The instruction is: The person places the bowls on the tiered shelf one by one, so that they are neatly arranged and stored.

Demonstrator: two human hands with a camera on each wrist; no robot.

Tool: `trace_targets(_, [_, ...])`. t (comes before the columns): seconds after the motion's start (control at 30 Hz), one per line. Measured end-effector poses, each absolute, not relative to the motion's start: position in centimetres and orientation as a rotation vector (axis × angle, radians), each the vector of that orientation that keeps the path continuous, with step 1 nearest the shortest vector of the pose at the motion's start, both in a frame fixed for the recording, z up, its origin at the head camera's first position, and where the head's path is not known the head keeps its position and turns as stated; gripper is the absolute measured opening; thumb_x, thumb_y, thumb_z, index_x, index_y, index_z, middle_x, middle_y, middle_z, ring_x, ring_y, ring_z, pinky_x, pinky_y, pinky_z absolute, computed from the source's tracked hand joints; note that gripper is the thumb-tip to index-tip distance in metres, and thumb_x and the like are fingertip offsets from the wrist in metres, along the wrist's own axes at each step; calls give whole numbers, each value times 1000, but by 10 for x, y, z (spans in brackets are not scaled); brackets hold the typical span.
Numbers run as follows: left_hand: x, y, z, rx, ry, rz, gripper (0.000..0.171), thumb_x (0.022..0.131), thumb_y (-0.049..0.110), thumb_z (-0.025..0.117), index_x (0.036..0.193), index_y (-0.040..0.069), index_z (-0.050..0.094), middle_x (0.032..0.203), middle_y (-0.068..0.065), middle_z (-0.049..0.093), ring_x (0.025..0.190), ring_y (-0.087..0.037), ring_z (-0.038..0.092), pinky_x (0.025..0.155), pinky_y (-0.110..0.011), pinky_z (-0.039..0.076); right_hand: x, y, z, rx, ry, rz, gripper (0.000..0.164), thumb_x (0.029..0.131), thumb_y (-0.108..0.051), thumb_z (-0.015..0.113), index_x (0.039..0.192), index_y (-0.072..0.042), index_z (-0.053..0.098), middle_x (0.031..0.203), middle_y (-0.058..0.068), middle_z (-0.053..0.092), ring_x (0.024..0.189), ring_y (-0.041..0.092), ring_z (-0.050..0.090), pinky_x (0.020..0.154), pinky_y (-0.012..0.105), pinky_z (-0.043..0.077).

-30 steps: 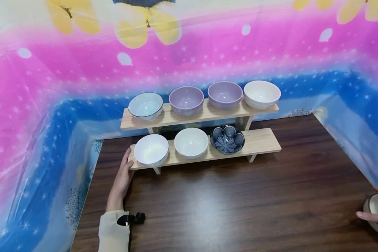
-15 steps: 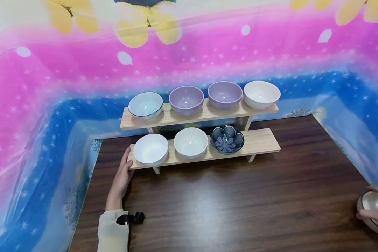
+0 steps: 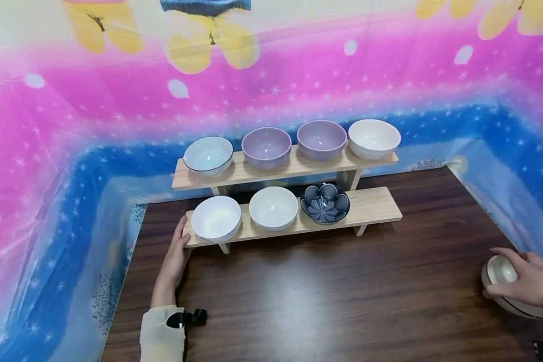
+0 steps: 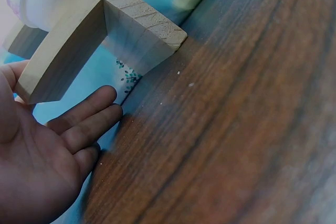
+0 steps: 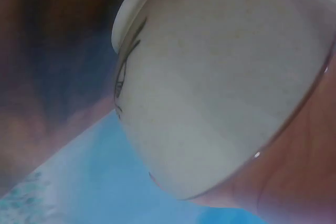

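In the head view my left hand point(image 3: 174, 259) holds the left end of the lower board of a two-tier wooden shelf point(image 3: 373, 205). Its thumb and index finger sit at the board's corner; the left wrist view shows the other fingers point(image 4: 89, 124) stretched out below the wooden board point(image 4: 68, 51). At the table's right side, my right hand point(image 3: 527, 284) grips a cream bowl point(image 3: 501, 270) with a dark rim line, thumb and fingers at its rim. That tilted cream bowl point(image 5: 220, 77) fills most of the right wrist view.
The lower board carries two white bowls point(image 3: 216, 219) and a dark blue flower-patterned bowl point(image 3: 325, 203). Along the upper board stand a pale blue bowl point(image 3: 208, 156), two purple bowls point(image 3: 266, 147) and a white bowl point(image 3: 374, 139). A patterned cloth point(image 3: 271, 95) surrounds the dark wooden table point(image 3: 344, 296).
My right hand has moved inward from the right edge of the head view, carrying the cream bowl left and slightly up. The left hand has stayed at the shelf's end.
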State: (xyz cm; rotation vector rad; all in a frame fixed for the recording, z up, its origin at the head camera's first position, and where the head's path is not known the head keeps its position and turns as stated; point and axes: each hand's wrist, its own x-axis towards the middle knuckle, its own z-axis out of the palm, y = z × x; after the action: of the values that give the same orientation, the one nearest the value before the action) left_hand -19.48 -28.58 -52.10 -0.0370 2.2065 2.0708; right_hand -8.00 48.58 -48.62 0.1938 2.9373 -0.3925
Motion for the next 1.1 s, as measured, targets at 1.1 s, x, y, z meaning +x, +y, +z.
trace_targets(1.1, [-194, -285, -521, -41, 2206, 2074, 66, 116, 32, 31, 172, 25, -4, 176, -5, -12, 162, -33, 0, 127, -55, 7, -184, 350, -382, -353, 2986, -391, 118, 66, -51, 96, 160, -13, 33, 153, 30, 33, 125, 60, 39, 72, 74, 44])
